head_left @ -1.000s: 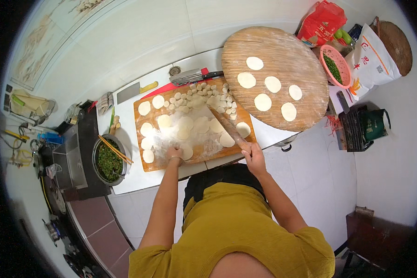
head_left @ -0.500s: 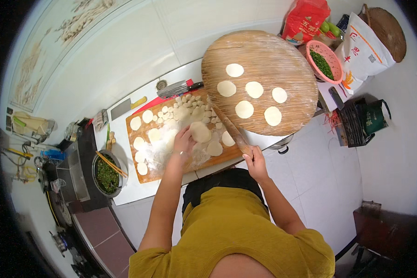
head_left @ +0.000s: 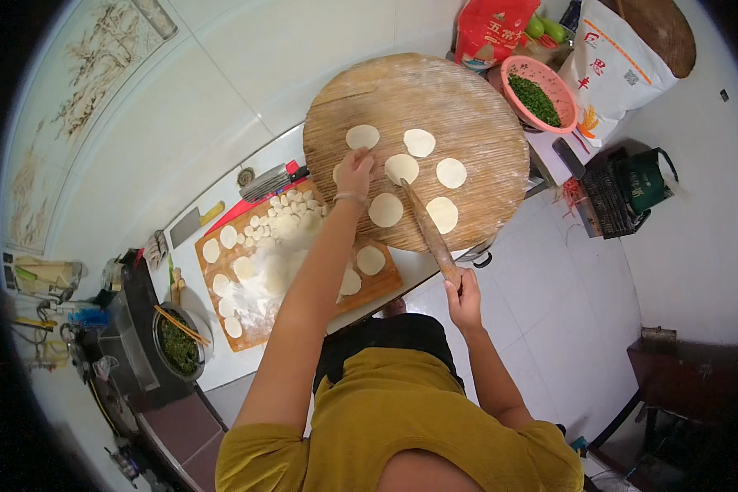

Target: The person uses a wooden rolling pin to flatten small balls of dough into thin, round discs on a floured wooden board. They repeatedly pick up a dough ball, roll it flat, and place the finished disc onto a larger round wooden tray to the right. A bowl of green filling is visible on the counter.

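I am watching my head view as a clock dial. Near twelve, the left hand [head_left: 355, 170] reaches over the big round slatted board [head_left: 476, 107], its fingers drawn fairly close together at the lower edge of a thin dough round [head_left: 362, 137]. I cannot tell from here whether the fingertips touch it or pinch anything (the back of the hand hides them from me). Another dough round lies partly covered just to the nine o'clock side of that hand, and five more are spread over the board toward three and six.

Down at four, the right hand [head_left: 465, 302] is wrapped around the near end of a wooden rolling pin [head_left: 430, 227]. The pin slants up toward eleven, and its far tip overlaps, in my view, the lower edge of the middle dough round; I cannot judge contact.

Between eight and nine sits the floury cutting board [head_left: 385, 277], bearing more flat rounds and, at its upper edge, a cluster of small dough lumps [head_left: 275, 221]. A cleaver [head_left: 185, 228] with a yellow handle lies just beyond it toward nine. At eight, chopsticks [head_left: 182, 325] rest across a bowl of dark green filling [head_left: 176, 348]. Around half past one, a pink basket [head_left: 564, 94] holds chopped greens [head_left: 533, 100].
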`<state>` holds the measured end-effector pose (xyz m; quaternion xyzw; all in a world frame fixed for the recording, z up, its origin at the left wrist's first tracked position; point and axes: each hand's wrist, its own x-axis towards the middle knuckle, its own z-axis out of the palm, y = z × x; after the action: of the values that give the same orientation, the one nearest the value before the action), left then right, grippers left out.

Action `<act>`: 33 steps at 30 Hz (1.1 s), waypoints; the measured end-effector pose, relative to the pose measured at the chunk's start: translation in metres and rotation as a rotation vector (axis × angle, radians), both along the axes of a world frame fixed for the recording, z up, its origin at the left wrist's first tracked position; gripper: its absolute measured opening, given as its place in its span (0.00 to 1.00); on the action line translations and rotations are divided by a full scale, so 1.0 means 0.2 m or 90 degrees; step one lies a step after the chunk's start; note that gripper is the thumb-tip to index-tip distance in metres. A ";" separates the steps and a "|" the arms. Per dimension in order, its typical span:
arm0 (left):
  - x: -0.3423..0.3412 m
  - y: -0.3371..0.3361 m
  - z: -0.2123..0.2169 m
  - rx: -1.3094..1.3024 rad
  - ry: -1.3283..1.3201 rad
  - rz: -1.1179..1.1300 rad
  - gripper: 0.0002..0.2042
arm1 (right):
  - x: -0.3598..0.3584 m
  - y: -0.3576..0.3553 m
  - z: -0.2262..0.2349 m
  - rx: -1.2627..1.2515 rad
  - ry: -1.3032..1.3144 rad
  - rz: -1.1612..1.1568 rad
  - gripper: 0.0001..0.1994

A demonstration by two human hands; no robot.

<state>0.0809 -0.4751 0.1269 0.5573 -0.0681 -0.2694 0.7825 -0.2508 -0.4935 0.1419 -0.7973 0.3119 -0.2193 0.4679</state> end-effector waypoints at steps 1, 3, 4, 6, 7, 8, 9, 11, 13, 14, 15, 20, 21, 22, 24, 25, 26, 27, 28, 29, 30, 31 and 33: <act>-0.02 0.09 -0.06 0.014 -0.036 0.005 0.14 | 0.00 0.00 -0.01 -0.005 0.001 0.007 0.12; -0.08 0.32 -0.08 0.048 -0.110 0.020 0.12 | 0.03 0.02 -0.02 -0.009 0.001 0.029 0.12; -0.10 0.45 -0.12 0.081 -0.137 0.037 0.11 | 0.05 0.04 -0.02 0.003 0.008 0.043 0.12; -0.11 0.73 -0.26 0.145 -0.189 0.079 0.09 | 0.13 0.08 -0.02 -0.008 -0.020 0.091 0.12; -0.11 0.87 -0.36 0.184 -0.225 0.110 0.08 | 0.17 0.10 -0.03 -0.014 -0.035 0.115 0.12; -0.10 1.01 -0.49 0.223 -0.259 0.140 0.07 | 0.21 0.13 -0.01 -0.007 -0.020 0.142 0.12; -0.10 1.13 -0.55 0.258 -0.291 0.165 0.06 | 0.24 0.16 -0.03 -0.005 0.000 0.165 0.12; -0.11 1.32 -0.54 0.450 -0.276 0.185 0.08 | 0.31 0.21 -0.06 -0.003 0.042 0.207 0.13; -0.06 1.49 -0.56 0.583 -0.271 0.202 0.10 | 0.39 0.28 -0.06 0.003 0.032 0.236 0.14; -0.03 1.55 -0.57 0.619 -0.275 0.211 0.10 | 0.42 0.32 -0.05 0.005 0.029 0.248 0.14; 0.01 1.60 -0.58 0.655 -0.279 0.217 0.11 | 0.45 0.36 -0.06 0.001 0.028 0.254 0.14; 0.27 1.73 -0.65 0.829 -0.445 0.122 0.15 | 0.52 0.56 -0.06 0.015 0.096 0.257 0.14; 0.32 1.72 -0.66 0.831 -0.485 0.108 0.16 | 0.52 0.60 -0.06 0.013 0.099 0.243 0.13; 0.36 1.71 -0.66 0.832 -0.525 0.094 0.17 | 0.52 0.65 -0.06 0.011 0.103 0.228 0.13; 0.44 1.69 -0.69 0.855 -0.570 0.061 0.16 | 0.51 0.73 -0.07 -0.010 0.115 0.203 0.13; 0.47 1.67 -0.72 0.889 -0.597 0.034 0.16 | 0.51 0.76 -0.07 -0.029 0.121 0.193 0.13; 0.51 1.67 -0.75 0.923 -0.627 0.006 0.15 | 0.51 0.80 -0.08 -0.046 0.126 0.181 0.13; 0.52 1.68 -0.77 0.958 -0.657 -0.022 0.15 | 0.50 0.84 -0.08 -0.040 0.139 0.169 0.14; 0.51 1.69 -0.80 0.933 -0.646 -0.006 0.14 | 0.49 0.88 -0.08 -0.034 0.152 0.157 0.14; 0.52 1.69 -0.80 0.907 -0.639 0.012 0.14 | 0.49 0.91 -0.08 -0.029 0.160 0.143 0.14; 0.52 1.68 -0.81 0.882 -0.630 0.032 0.13 | 0.49 0.94 -0.08 -0.020 0.162 0.130 0.14; 0.51 1.69 -0.81 0.858 -0.620 0.052 0.13 | 0.49 0.98 -0.09 -0.011 0.164 0.118 0.14; 0.51 1.70 -0.78 0.863 -0.666 0.002 0.13 | 0.51 1.04 -0.09 0.000 0.164 0.103 0.14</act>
<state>0.1822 -0.1355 -0.0292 0.9575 -0.2439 0.0410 0.1485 -0.1482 -0.2848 0.1245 -0.8413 0.3044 -0.0765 0.4400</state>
